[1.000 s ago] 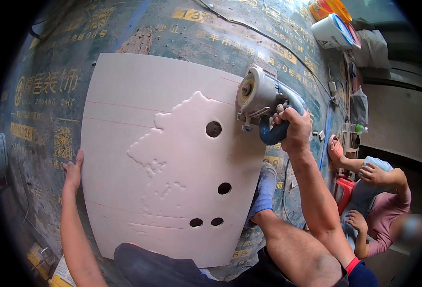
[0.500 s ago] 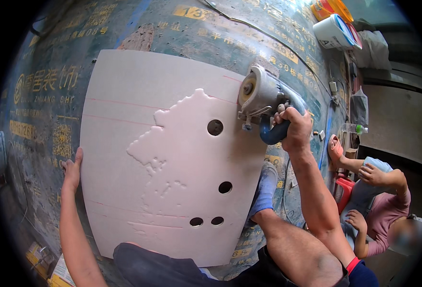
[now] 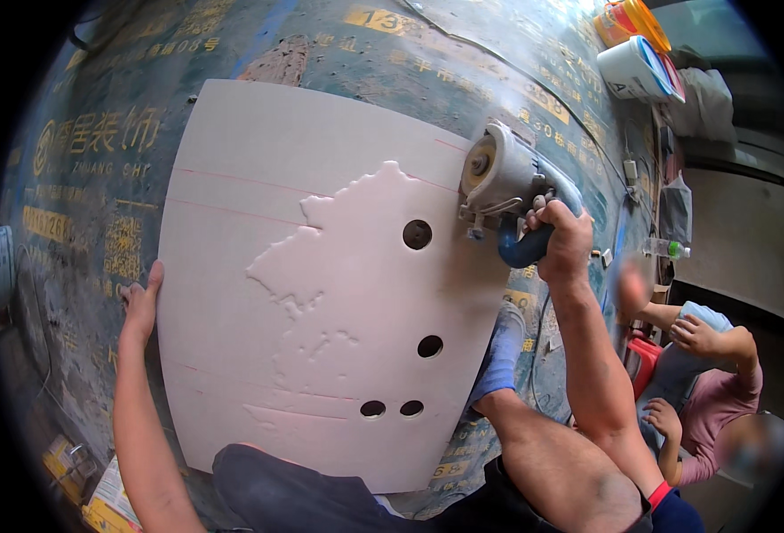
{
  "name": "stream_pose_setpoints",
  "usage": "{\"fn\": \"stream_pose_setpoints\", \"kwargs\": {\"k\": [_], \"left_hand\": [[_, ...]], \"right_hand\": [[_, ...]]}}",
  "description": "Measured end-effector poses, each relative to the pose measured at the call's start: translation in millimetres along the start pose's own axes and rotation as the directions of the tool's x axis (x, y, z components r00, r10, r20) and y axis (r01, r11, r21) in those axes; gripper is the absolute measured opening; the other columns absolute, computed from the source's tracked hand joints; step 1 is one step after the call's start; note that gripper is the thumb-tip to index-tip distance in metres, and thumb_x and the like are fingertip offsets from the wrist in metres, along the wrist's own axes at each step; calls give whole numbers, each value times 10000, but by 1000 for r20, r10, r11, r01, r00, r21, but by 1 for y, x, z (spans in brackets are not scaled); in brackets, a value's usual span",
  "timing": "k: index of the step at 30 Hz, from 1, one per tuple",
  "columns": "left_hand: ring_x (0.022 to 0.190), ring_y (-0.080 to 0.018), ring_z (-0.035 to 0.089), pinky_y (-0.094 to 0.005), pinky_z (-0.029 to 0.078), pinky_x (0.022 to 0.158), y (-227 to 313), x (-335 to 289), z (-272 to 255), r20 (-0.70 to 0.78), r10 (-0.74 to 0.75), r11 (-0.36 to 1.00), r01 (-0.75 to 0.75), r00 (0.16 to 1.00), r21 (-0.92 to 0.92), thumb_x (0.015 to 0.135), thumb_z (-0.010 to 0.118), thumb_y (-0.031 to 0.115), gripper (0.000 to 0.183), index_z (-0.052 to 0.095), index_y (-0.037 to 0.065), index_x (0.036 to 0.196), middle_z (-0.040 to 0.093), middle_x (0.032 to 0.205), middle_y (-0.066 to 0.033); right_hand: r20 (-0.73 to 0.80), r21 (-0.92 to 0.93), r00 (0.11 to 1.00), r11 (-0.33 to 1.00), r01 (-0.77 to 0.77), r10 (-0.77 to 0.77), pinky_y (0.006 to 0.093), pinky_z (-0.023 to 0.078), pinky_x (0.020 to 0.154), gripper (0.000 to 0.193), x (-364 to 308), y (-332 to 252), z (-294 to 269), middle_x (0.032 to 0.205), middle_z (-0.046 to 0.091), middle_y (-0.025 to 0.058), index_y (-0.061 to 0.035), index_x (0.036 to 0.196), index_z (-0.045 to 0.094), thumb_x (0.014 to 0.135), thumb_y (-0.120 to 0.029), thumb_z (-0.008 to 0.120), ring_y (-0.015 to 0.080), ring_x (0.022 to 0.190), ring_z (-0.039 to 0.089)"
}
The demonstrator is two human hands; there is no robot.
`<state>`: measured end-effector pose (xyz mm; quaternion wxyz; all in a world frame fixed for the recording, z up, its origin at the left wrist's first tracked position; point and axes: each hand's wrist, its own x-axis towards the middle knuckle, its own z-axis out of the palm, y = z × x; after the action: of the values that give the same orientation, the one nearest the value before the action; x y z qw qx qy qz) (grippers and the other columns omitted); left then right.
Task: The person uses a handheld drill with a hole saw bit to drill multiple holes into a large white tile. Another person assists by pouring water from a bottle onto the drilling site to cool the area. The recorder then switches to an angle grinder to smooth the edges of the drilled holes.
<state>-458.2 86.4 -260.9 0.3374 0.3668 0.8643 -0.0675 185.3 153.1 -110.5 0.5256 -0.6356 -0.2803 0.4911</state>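
A large pale tile (image 3: 223, 311) lies on the printed floor covering, with red lines, round holes and a wet patch across its middle. At its upper right edge, my right hand (image 3: 565, 235) is closed round the blue handle of a handheld power cutter (image 3: 507, 169). The cutter's round grey body faces the tile; its blade edge is hidden. My left hand (image 3: 142, 302) rests against the tile's left edge, thumb along the edge and fingers apart on the outer side.
My foot in a blue sock (image 3: 501, 351) stands by the tile's right edge. A co-worker (image 3: 716, 400) sits at the right, near a red stool (image 3: 645, 360). Buckets (image 3: 633, 69), a plastic bottle (image 3: 666, 248) and a cable (image 3: 534, 84) lie beyond. Boxes (image 3: 112, 497) stand lower left.
The view has shifted, so the tile and cutter appear slightly farther right. The cutter keeps about the same place on the tile. The co-worker's foot is now blurred.
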Motion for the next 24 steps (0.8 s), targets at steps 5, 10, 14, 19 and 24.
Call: {"fn": "stream_pose_setpoints", "kwargs": {"k": [5,10,14,19,24], "left_hand": [[1559,-468,84,-492,117,1265,-6,4,-1,-16,-1,1000,1,1000,2,798,407,957,1356,307,-208,1485,81,1625,-420],[1554,-473,100,-493,123,1265,-6,4,2,-43,-4,1000,4,999,3,795,409,959,1359,311,-209,1482,99,1623,-417],[1556,-473,90,-496,125,1266,-4,2,0,-21,-8,1000,8,1000,20,788,411,964,1370,294,-203,1496,88,1628,-412],[1562,-471,53,-494,118,1270,1,-1,-1,-4,-11,1000,11,1000,10,775,414,972,1394,251,-195,1519,67,1635,-405],[1567,-461,29,-494,109,1273,-1,0,0,-19,-23,1000,23,1000,11,767,413,978,1412,217,-193,1530,37,1644,-393]], "right_hand": [[-1,-4,1000,1000,0,0,319,462,596,91,2,1,2,741,543,35,-43,827,560,747,-2,547,158,619,525],[-12,-16,1000,1000,12,-12,322,466,562,67,5,3,0,716,545,36,-46,812,573,750,-25,559,160,601,538],[-21,-35,1000,999,8,-8,316,465,569,55,4,1,4,708,536,32,-49,799,563,751,-24,561,156,590,528],[5,-37,1000,999,1,-1,316,470,611,109,5,1,0,757,553,38,-46,844,554,746,2,551,155,625,533],[5,-27,1000,999,-18,18,315,469,614,115,4,2,0,759,553,43,-45,850,556,746,5,556,156,625,530]]}}
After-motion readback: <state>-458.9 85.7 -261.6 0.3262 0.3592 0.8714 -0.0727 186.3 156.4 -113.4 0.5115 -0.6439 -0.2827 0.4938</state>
